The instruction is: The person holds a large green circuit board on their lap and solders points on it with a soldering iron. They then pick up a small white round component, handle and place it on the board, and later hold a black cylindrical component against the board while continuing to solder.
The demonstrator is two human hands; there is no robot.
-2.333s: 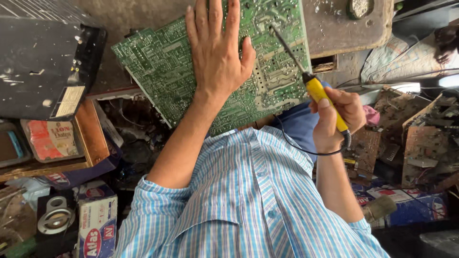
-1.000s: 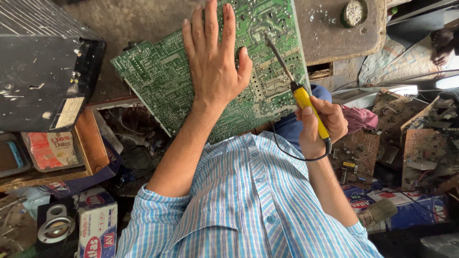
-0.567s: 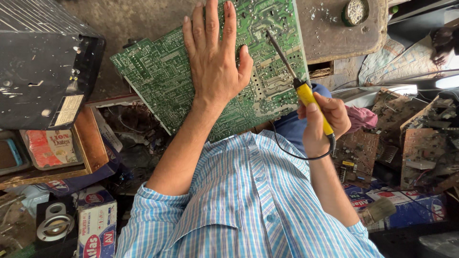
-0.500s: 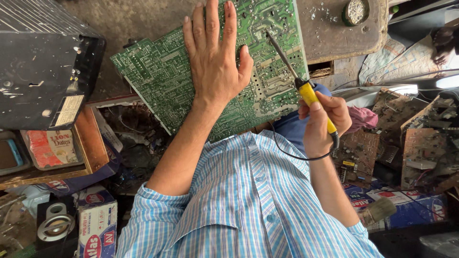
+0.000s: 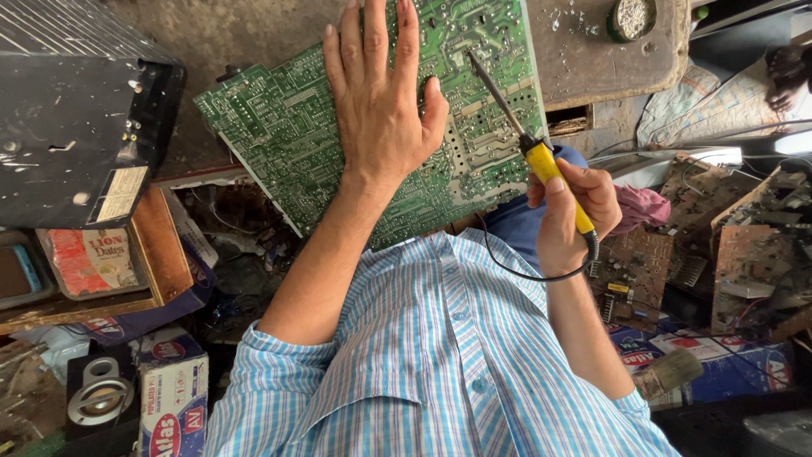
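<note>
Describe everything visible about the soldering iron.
The soldering iron has a yellow handle, a thin dark metal shaft and a black cord looping from its rear end. The right hand grips the handle like a pen. It slants, its tip on the green circuit board, which the left hand presses flat.

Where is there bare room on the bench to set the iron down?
Bare patches: the worn bench top between the black case and the circuit board, and the strip between the board and the round tin. Crowded: boxes and scrap boards on either side of the person.
</note>
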